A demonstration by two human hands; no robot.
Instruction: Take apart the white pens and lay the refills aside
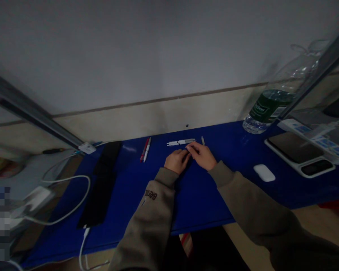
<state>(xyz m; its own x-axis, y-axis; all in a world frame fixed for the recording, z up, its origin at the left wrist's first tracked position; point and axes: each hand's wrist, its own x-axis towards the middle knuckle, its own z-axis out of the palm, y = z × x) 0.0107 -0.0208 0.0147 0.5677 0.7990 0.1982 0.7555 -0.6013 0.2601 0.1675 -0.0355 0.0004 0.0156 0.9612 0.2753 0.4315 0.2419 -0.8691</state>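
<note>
My left hand (177,161) and my right hand (203,156) rest together on the blue table top (197,195), fingertips meeting over a small dark item that I cannot make out. Just beyond the fingers lies a white pen (180,142) with a short grey piece (202,140) to its right. A red pen and a white pen (145,149) lie side by side further left.
A large water bottle (271,103) stands at the back right beside a power strip (313,137) and a scale (299,154). A white mouse (264,172) sits right of my arm. A black keyboard-like slab (101,184) and white cables (67,210) lie left.
</note>
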